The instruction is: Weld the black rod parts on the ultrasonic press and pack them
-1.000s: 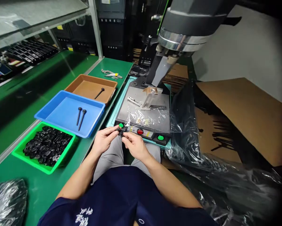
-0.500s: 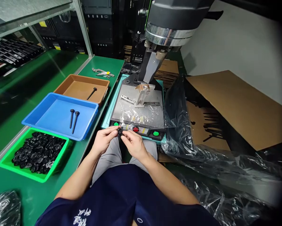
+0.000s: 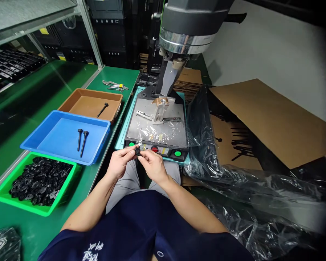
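Both of my hands meet in front of the machine's base and pinch a small black plastic part [image 3: 137,151] between them. My left hand [image 3: 118,162] grips its left side with thumb and fingers. On its right side, my right hand [image 3: 154,165] holds it with the fingertips. The fingers cover much of the part, so its full shape is hidden. Just beyond the hands are a red button [image 3: 154,149] and green buttons on the machine's front. A metal fixture [image 3: 161,110] stands on the machine plate [image 3: 141,127], under the grey press head [image 3: 168,78].
Left on the green bench sit a green bin [image 3: 5,197] of black discs, a blue tray [image 3: 51,134] with two black bolt-like pieces, and a brown tray [image 3: 84,103] with one. Pliers [image 3: 115,86] lie behind. To the right are plastic sheeting [image 3: 203,148] and cardboard [image 3: 277,123].
The camera view has shifted slightly, moving the surroundings a little left. My hands stay together on the black part, which has turned slightly and shows more between the fingers.
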